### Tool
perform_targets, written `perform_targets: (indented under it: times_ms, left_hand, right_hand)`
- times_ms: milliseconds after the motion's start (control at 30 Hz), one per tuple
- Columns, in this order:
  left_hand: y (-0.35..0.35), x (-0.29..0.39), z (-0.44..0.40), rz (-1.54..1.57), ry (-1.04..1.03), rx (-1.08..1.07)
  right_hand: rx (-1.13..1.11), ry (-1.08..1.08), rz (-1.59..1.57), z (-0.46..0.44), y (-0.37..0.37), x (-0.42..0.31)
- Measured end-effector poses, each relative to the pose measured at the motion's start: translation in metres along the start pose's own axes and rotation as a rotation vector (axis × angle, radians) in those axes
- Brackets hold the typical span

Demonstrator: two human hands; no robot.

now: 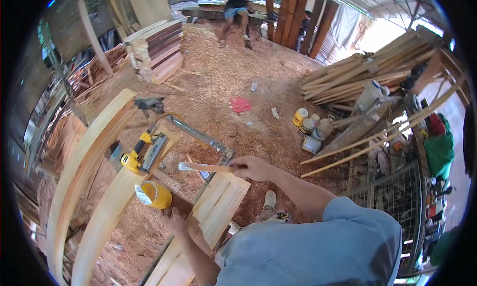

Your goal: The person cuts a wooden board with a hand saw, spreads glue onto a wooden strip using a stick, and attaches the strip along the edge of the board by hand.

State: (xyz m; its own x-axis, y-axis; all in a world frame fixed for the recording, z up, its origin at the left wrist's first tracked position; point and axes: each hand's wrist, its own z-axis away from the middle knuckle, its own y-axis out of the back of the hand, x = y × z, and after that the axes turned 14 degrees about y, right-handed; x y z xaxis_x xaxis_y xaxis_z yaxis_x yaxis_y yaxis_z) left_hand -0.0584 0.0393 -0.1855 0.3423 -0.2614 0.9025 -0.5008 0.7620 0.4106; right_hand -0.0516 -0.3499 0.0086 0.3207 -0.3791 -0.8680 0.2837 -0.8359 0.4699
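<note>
My right hand is closed on one end of a flat wooden stick. White paste-like stuff coats the stick's far tip, which points left. Lower down, my left hand grips a yellow tub from its underside, fingers partly hidden. White material smears the tub's rim, which tips to the left. Beneath both hands lies a pale board, with a brown plank beside it. A yellow and black nail gun rests on a curved wooden piece just left of the tub.
Another curved beam stands at left. A metal bar clamp stretches ahead of the board. Stacked boards, bundled sticks and several containers surround the shavings-covered floor. Another person sits at the back. A wire grid is at right.
</note>
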Motion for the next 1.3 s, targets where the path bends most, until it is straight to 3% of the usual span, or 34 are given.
perform_targets:
  times_ms: [67, 167, 233, 300, 333, 367, 400, 467, 500, 533, 600, 667, 833, 900, 967, 1033, 1067, 1100, 1167, 1233, 1300]
  left_hand:
    - [0.017, 0.002, -0.010, 0.039, 0.082, -0.073]
    - [0.036, 0.001, -0.027, -0.148, 0.176, -0.075]
    - [0.036, -0.020, -0.037, -0.538, -0.176, 0.283]
    - [0.048, 0.010, -0.025, -0.554, 0.166, -0.017]
    - [0.046, 0.002, -0.035, -0.433, 0.343, -0.136]
    - [0.048, 0.047, -0.010, -0.475, 0.394, -0.145]
    - [0.042, 0.031, -0.017, -0.537, 0.279, -0.165]
    - [0.044, -0.012, -0.030, -0.713, -0.052, -0.170]
    - [0.045, -0.020, -0.031, -0.769, -0.133, -0.164]
    - [0.045, -0.021, -0.029, -0.791, -0.151, -0.167]
    - [0.040, 0.031, -0.006, -0.725, 0.132, -0.194]
    - [0.039, 0.058, 0.010, -0.552, 0.166, -0.271]
    - [0.043, 0.033, 0.009, -0.768, 0.257, -0.258]
    - [0.044, 0.040, 0.026, -0.766, 0.233, -0.252]
    - [0.048, 0.019, 0.014, -0.701, 0.147, -0.246]
    - [0.049, -0.006, -0.023, -0.050, 0.617, -0.087]
    - [0.036, 0.049, -0.008, 0.088, 0.699, -0.071]
    - [0.023, 0.046, -0.017, 0.077, 0.701, -0.070]
    - [0.004, 0.027, -0.030, 0.160, 0.582, 0.207]
    - [0.010, 0.013, -0.047, 0.097, 0.569, 0.110]
    - [0.029, -0.025, -0.078, 0.014, 0.573, 0.025]
  right_hand:
    - [0.053, -0.049, -0.045, 0.037, -0.001, 0.016]
    - [0.101, -0.197, -0.114, 0.085, -0.001, 0.015]
    - [0.103, -0.302, -0.133, 0.108, -0.002, 0.013]
    - [0.119, -0.469, -0.367, 0.127, -0.004, 0.017]
    - [0.126, -0.447, -0.384, 0.135, -0.004, 0.021]
    - [0.132, -0.427, -0.408, 0.142, -0.007, 0.024]
    - [0.110, -0.445, -0.430, 0.147, -0.005, 0.025]
    - [0.102, -0.309, -0.072, 0.148, -0.010, 0.026]
    - [0.046, -0.312, -0.121, 0.148, -0.013, 0.024]
    - [0.138, -0.435, -0.292, 0.147, -0.011, 0.020]
    - [0.202, -0.580, -0.480, 0.147, -0.012, 0.018]
    - [0.227, -0.547, -0.403, 0.147, -0.008, 0.023]
    - [0.187, -0.554, -0.475, 0.151, -0.014, 0.050]
    - [0.185, -0.506, -0.376, 0.148, -0.016, 0.055]
    - [0.178, -0.569, -0.494, 0.147, -0.017, 0.055]
    - [0.168, -0.630, -0.618, 0.148, -0.024, 0.065]
    - [0.156, -0.626, -0.626, 0.149, -0.027, 0.069]
    - [0.145, -0.623, -0.633, 0.151, -0.030, 0.072]
    - [0.137, -0.638, -0.643, 0.152, -0.034, 0.073]
    - [0.127, -0.654, -0.645, 0.152, -0.033, 0.072]
    - [0.262, -0.611, -0.654, 0.151, -0.030, 0.061]
